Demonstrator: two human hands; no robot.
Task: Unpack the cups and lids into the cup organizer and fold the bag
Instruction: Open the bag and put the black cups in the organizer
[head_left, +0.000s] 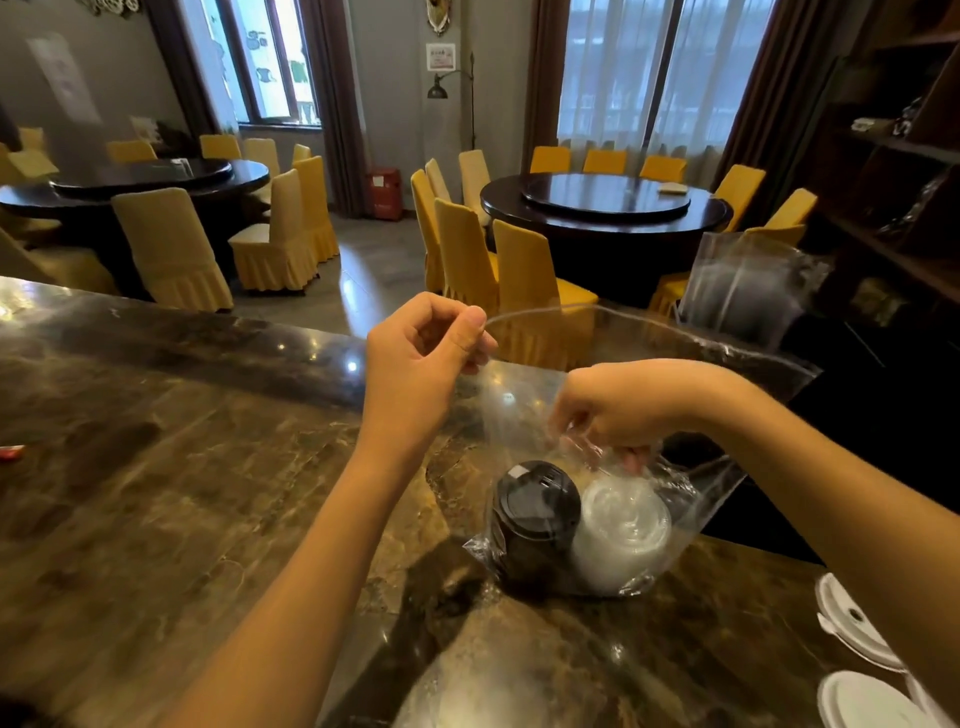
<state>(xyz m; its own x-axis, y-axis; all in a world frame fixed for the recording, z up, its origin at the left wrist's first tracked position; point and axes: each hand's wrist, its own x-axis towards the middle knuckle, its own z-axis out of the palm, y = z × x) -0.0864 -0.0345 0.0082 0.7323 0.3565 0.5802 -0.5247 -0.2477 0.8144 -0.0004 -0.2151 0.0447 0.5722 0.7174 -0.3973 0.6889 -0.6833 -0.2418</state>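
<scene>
Clear plastic bag (524, 410), w/ black-lidded cup (537, 506) and clear lids (621, 525) inside, is stood on marble worktop (208, 467). Its rim is pinched by raised left hand (421, 358); lower film is gripped by right hand (623, 410), fingers down.

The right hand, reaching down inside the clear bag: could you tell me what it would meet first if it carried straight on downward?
Probably the stack of clear lids, directly beneath the right hand inside the clear bag. The black-lidded stack stands just to its left, so depth leaves slight doubt.
</scene>
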